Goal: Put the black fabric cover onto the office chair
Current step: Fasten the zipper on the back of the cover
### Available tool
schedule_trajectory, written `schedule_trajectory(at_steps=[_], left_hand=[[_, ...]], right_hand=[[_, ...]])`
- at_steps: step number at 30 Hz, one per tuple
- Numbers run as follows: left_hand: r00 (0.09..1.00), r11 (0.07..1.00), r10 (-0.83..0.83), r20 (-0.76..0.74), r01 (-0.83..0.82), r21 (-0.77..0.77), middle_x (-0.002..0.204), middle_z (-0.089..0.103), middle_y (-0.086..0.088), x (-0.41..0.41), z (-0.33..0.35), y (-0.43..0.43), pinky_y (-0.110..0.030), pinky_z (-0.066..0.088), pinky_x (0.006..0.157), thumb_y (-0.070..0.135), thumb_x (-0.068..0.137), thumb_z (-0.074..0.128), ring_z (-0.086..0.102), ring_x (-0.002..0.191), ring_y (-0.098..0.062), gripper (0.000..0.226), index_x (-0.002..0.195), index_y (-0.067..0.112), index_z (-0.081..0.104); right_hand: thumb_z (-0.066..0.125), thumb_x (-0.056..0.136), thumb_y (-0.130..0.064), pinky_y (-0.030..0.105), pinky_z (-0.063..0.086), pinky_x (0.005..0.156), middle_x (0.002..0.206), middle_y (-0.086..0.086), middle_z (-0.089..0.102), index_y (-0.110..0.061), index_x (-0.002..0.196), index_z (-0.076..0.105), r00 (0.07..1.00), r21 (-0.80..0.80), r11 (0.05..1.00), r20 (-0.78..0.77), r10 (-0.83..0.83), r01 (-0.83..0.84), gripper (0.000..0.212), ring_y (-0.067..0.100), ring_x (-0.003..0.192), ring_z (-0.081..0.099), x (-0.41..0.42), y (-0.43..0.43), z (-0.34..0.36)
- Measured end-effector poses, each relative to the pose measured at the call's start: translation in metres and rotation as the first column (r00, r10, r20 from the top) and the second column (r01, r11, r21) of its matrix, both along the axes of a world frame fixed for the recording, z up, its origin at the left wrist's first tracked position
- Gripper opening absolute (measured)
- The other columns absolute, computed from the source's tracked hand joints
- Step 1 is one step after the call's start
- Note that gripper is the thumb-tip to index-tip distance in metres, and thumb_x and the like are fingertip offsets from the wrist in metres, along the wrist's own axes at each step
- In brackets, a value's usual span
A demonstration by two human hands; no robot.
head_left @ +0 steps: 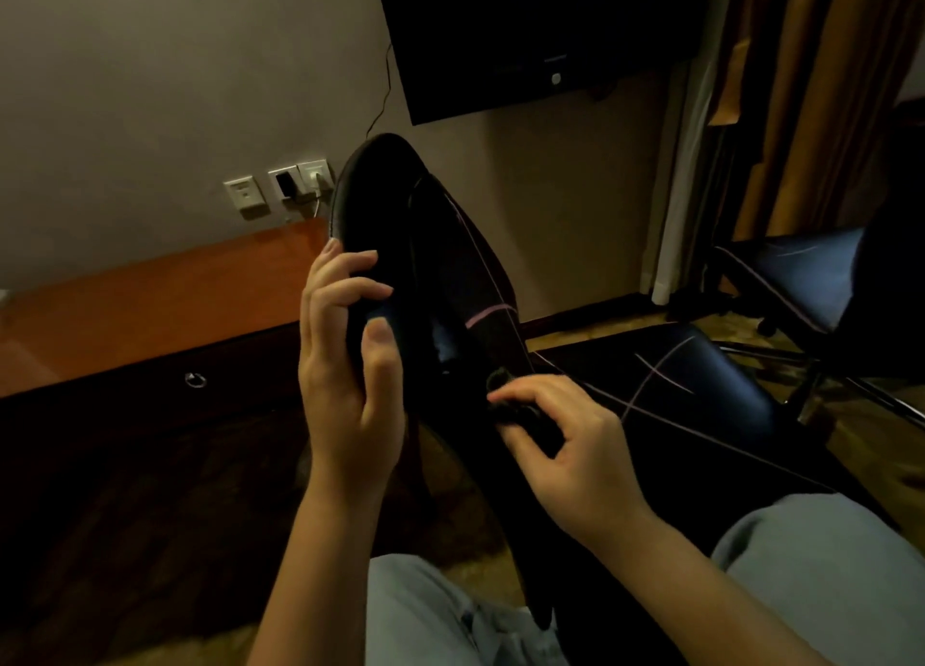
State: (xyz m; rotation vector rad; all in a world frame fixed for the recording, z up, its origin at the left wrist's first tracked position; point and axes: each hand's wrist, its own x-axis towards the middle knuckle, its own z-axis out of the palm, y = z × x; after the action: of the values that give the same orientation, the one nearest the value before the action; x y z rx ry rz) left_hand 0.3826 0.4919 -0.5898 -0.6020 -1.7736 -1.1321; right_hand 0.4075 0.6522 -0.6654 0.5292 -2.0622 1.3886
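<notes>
A dark office chair [665, 390] with thin pink stitch lines stands right in front of me, its backrest [380, 189] rising up the middle and its seat spreading to the right. My left hand [350, 365] grips the left edge of the backrest, fingers over the front and thumb below. My right hand [565, 445] pinches a bunched bit of black fabric cover [505, 390] low on the backrest, where it meets the seat. In the dim light the cover is hard to tell from the chair.
An orange-brown wooden desk [165, 305] runs along the left wall under wall sockets [285, 187]. A black TV [540, 34] hangs above. A second blue-seated chair [811, 280] stands at the right near brown curtains [826, 89]. My knees [826, 565] in light trousers are below.
</notes>
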Motion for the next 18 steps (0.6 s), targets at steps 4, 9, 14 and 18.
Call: schedule_trajectory(at_steps=[4, 9, 14, 18], left_hand=[[1.000, 1.000, 0.004, -0.025, -0.003, 0.026, 0.123, 0.052, -0.017, -0.002, -0.002, 0.003, -0.039, 0.027, 0.115, 0.013, 0.093, 0.037, 0.037, 0.136, -0.033, 0.022, 0.105, 0.001, 0.051], [0.999, 0.998, 0.009, -0.038, -0.006, 0.065, 0.122, 0.053, -0.015, -0.004, -0.002, 0.007, -0.039, 0.027, 0.115, 0.012, 0.093, 0.036, 0.038, 0.135, -0.033, 0.021, 0.104, 0.003, 0.051], [1.000, 0.999, -0.005, -0.011, 0.005, 0.033, 0.124, 0.052, -0.016, -0.001, 0.000, 0.002, -0.037, 0.027, 0.116, 0.013, 0.093, 0.037, 0.037, 0.136, -0.031, 0.021, 0.105, 0.004, 0.051], [1.000, 1.000, -0.010, 0.014, 0.010, 0.015, 0.125, 0.052, -0.017, -0.001, 0.000, -0.001, -0.037, 0.027, 0.116, 0.015, 0.094, 0.038, 0.037, 0.137, -0.030, 0.021, 0.107, 0.004, 0.051]], right_hand=[[0.071, 0.082, -0.005, 0.016, 0.050, 0.083, 0.097, -0.015, 0.064, -0.022, 0.097, 0.069, 0.985, -0.007, 0.998, 0.159, -0.068, 0.070, 0.023, -0.002, 0.096, 0.061, 0.009, 0.020, -0.036], [0.073, 0.081, -0.006, 0.018, 0.051, 0.082, 0.094, -0.015, 0.066, -0.022, 0.095, 0.071, 0.973, 0.018, 0.998, 0.221, -0.060, 0.057, 0.021, -0.002, 0.094, 0.062, 0.006, 0.027, -0.030], [0.067, 0.083, -0.005, 0.012, 0.046, 0.091, 0.106, -0.012, 0.066, -0.018, 0.107, 0.070, 0.998, -0.002, 0.999, 0.042, 0.040, -0.040, 0.027, -0.002, 0.105, 0.060, -0.008, 0.002, 0.017], [0.063, 0.088, -0.002, 0.011, 0.043, 0.095, 0.113, -0.013, 0.065, -0.017, 0.115, 0.068, 0.993, -0.046, 0.994, 0.071, 0.099, -0.096, 0.032, -0.005, 0.113, 0.057, -0.016, -0.002, 0.022]])
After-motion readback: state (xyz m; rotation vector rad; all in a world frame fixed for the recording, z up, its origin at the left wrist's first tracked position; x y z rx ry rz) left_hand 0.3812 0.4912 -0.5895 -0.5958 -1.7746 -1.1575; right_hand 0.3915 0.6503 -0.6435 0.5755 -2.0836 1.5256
